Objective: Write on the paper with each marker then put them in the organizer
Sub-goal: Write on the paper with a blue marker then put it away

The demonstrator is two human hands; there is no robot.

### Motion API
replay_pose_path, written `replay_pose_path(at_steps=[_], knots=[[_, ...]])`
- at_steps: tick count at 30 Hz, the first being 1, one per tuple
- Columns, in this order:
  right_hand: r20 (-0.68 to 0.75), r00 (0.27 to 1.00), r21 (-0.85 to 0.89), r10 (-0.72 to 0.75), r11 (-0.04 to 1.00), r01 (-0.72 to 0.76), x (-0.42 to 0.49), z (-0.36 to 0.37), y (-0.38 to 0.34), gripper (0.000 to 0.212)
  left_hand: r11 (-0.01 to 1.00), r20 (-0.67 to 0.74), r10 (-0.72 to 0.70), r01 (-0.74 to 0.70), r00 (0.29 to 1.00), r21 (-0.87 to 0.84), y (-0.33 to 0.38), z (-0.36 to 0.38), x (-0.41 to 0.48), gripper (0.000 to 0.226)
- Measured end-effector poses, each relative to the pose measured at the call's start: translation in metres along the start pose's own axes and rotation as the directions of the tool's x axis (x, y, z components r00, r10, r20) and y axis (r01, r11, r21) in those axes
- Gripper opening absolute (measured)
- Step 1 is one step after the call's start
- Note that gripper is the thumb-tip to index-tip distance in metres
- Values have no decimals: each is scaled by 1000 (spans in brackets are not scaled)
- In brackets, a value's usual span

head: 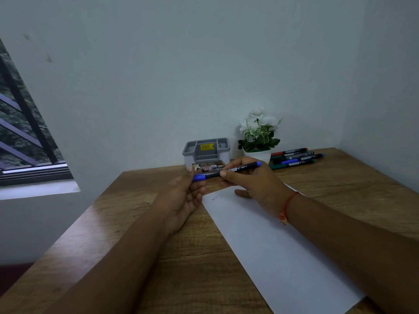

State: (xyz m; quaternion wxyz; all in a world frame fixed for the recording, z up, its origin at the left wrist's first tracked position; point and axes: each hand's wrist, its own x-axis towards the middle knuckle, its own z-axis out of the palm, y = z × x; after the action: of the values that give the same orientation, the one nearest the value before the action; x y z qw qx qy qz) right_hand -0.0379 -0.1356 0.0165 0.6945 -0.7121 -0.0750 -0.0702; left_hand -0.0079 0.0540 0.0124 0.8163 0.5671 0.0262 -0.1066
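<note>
Fingers (223,173) of the right hand (256,180) pinch the blue marker (235,169); left hand (183,196) fingers clamp its cap (199,177), so I'd pull straight, not twist.

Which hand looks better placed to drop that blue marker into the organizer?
Probably the right hand: it grips the blue marker's barrel, while the left hand only pinches its cap end. The gray organizer sits just behind.
</note>
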Motion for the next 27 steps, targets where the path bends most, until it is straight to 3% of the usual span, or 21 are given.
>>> replay_pose_path(at_steps=[4, 11, 13, 20, 27], knots=[[-9, 1000, -1, -9, 1000, 9, 1, -2, 2, 12, 997, 35, -5, 8, 999, -75, 1, 0, -2, 29], [-17, 999, 13, -43, 999, 44, -1, 2, 0, 12, 999, 145, 8, -2, 989, -40, -1, 2, -4, 36], [-18, 999, 5, -34, 999, 34, -2, 2, 0, 5, 999, 149, 31, -26, 988, -33, -2, 3, -4, 34], [-14, 998, -47, -54, 998, 53, 0, 5, 1, 15, 993, 141, 114, -116, 983, 4, -5, 7, -6, 15], [-7, 1000, -6, 16, 1000, -16, 3, 6, 1, 18, 977, 104, 215, -215, 971, -7, -1, 14, -10, 12]])
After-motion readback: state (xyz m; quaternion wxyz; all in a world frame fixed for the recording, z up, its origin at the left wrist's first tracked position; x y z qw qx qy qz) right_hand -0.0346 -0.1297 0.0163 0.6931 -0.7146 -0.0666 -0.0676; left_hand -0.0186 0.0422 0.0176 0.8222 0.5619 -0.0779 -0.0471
